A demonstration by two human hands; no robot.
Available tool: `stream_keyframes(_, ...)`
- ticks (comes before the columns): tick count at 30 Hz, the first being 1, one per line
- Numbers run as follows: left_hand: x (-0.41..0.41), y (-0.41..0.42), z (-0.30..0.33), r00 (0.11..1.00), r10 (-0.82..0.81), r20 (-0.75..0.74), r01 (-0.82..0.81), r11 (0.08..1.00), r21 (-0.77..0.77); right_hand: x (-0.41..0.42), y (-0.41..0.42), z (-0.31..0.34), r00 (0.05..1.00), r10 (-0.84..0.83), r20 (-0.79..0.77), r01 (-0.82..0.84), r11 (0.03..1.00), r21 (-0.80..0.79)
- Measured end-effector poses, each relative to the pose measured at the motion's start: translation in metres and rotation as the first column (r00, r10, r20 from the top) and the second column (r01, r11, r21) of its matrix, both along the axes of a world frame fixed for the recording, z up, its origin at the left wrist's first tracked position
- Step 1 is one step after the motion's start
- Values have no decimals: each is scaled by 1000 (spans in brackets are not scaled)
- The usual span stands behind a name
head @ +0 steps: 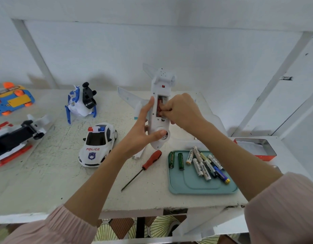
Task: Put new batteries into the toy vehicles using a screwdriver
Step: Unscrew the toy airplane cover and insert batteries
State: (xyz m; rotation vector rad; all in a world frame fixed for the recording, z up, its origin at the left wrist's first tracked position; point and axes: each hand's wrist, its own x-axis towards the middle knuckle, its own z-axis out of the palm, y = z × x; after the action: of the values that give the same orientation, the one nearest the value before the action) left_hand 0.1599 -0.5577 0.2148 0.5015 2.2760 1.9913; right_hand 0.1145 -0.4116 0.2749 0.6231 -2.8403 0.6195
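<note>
Toy plane, belly up: left hand grips its body; right hand fingertips pinch, seemingly, a red battery. Screwdriver lies beside tray.

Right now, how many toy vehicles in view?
5: plane held upright mid-table, police car beside it, helicopter behind, orange-wheeled car far left, black-red one at left edge.
</note>
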Motion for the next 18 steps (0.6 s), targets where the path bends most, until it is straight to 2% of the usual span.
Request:
stream_keyframes(6, 3, 4, 0, 1000, -22, 4, 22, 1000, 17, -3, -6, -7, 993, -105, -55, 111, 987, 118)
stream_keyframes(10, 5, 5, -1, 1000, -19, -1, 19, 1000, 12, 2, -4, -8, 995, -85, -53, 91, 989, 120)
stream_keyframes(12, 6, 5, 0, 1000, -20, -4, 21, 1000, 14, 6, 1, -6, 999, -47, -18, 47, 999, 17)
stream_keyframes(14, 7, 5, 0, 1000, -15, -5, 15, 1000, 25, 13, 8, -4, 1000, 0, -3, -1, 985, -171)
stream_keyframes(16, 7, 4, 1, 1000, -5, -14, 5, 999, 36, 23, 15, -2, 997, 47, -56, -62, 948, -312)
stream_keyframes(18, 5, 0, 0, 1000, 16, -13, -15, 999, 35, 34, 24, -2, 991, 73, -115, -112, 917, -384)
